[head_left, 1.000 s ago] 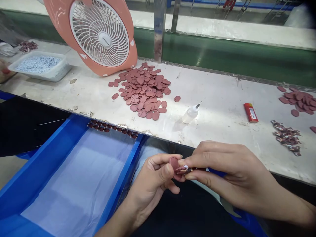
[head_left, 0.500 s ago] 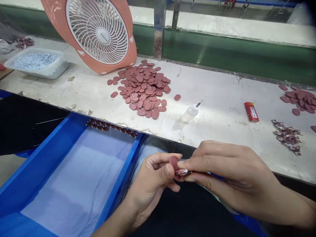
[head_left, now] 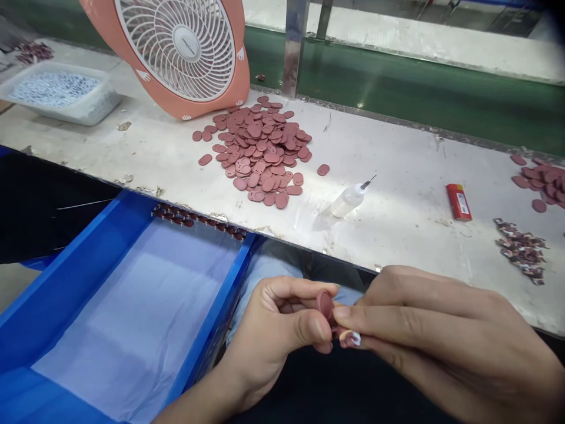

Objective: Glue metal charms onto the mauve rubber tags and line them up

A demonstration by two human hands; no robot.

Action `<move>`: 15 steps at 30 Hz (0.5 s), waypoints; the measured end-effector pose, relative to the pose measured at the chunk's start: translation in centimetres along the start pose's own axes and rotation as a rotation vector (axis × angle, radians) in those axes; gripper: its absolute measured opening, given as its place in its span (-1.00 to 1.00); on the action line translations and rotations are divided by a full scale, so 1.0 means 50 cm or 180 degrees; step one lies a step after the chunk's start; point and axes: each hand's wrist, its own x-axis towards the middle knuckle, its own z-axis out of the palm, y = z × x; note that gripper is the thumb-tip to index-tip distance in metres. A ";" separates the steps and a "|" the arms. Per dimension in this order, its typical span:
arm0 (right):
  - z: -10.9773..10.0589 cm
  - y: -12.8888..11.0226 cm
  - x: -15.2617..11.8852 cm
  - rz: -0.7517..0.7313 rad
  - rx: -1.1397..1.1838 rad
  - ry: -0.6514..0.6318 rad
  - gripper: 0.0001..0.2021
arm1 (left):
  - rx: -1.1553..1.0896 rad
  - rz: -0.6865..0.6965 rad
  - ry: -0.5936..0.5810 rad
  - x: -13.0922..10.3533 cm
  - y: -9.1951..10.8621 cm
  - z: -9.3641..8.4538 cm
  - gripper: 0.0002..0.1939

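Observation:
My left hand [head_left: 282,335] pinches a small oval maroon disc [head_left: 325,304] between thumb and fingers, its rimmed face turned partly toward me. Against it, my right hand [head_left: 424,324] grips a small brown-and-white figure piece [head_left: 348,337]; its fingers cover part of that piece. Whether the two parts are joined cannot be made out. Both hands are close together in front of the bench edge, above my lap. On the bench beyond lies a heap of matching maroon discs [head_left: 265,153]. To the right sits a small pile of brown-and-white pieces [head_left: 523,250].
A clear needle-tipped bottle [head_left: 346,201] stands on the bench [head_left: 388,235], left of a red lighter [head_left: 459,202]. An orange fan [head_left: 242,76] stands behind the heap. At left are a tub of tiny pale pieces [head_left: 99,109] and a blue tray [head_left: 83,247] holding finished-looking rows [head_left: 188,223].
Both hands have shifted slightly right and down in view, still close together. The brown-and-white piece now shows more below the disc. The camera view has moved a little.

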 end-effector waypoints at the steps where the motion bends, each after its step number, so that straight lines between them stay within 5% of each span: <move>1: 0.000 0.001 0.003 0.0018 0.0023 0.0019 -0.65 | 0.0014 0.0020 0.0015 0.002 0.000 -0.001 -0.66; 6: 0.003 0.004 0.013 0.0052 -0.0028 0.0021 -0.75 | 0.0008 -0.0009 0.0063 0.005 -0.001 -0.001 -0.67; 15: -0.010 -0.013 -0.007 -0.0112 -0.0190 -0.0087 -0.68 | -0.0310 -0.0020 -0.0499 -0.011 -0.001 0.004 -0.75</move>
